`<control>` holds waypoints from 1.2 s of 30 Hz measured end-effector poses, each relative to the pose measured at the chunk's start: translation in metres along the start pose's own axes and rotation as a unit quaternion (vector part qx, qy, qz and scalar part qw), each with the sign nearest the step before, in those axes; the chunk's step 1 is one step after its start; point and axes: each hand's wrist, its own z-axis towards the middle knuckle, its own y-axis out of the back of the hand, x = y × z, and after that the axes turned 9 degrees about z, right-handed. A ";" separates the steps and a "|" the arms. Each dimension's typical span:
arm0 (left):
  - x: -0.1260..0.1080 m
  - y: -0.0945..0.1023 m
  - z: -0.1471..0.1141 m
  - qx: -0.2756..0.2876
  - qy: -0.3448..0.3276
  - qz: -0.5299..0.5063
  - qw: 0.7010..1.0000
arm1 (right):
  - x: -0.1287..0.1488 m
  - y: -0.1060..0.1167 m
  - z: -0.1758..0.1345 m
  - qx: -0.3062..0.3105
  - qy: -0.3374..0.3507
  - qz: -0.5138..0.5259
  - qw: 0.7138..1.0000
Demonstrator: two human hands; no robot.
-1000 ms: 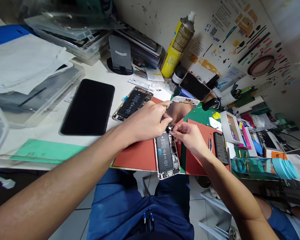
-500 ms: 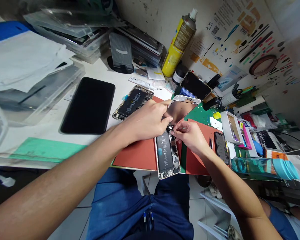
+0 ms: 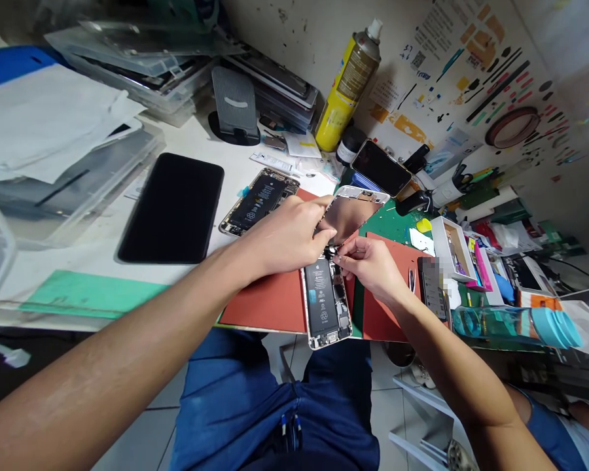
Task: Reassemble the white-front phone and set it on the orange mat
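An opened phone body (image 3: pixel 324 304) lies at the desk's front edge, its black battery and inner parts showing. Its screen panel (image 3: pixel 352 219) stands tilted up at the far end, shiny inner side towards me. My left hand (image 3: pixel 299 232) grips the panel's left edge, thumb bent over the joint between panel and body. At the body's upper right corner, the fingertips of my right hand (image 3: pixel 366 261) are pinched together by the dark connector area. Whatever is between them is too small to make out.
Left of my hands lie a second opened phone (image 3: pixel 262 199) and a black tablet (image 3: pixel 171 208). A yellow spray can (image 3: pixel 348 85) stands behind. Right are tweezers (image 3: pixel 411 280), a lit phone (image 3: pixel 432 288), a white box (image 3: pixel 452 248) and a blue bottle (image 3: pixel 515 326). Red mats (image 3: pixel 265 304) cover the front.
Both hands keep their hold and place at the phone. The whole view has shifted slightly; no thing has visibly moved on the desk.
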 end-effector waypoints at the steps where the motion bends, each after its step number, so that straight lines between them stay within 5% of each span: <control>1: 0.000 0.000 0.000 -0.002 -0.002 0.004 1.000 | 0.000 0.000 0.000 0.000 0.000 0.002 1.000; 27: -0.001 0.002 -0.001 0.003 -0.008 0.010 1.000 | 0.010 0.006 -0.006 0.019 -0.033 0.077 0.996; 36: -0.005 0.004 -0.006 0.018 -0.017 0.000 1.000 | 0.003 0.000 -0.004 0.005 -0.009 0.013 1.000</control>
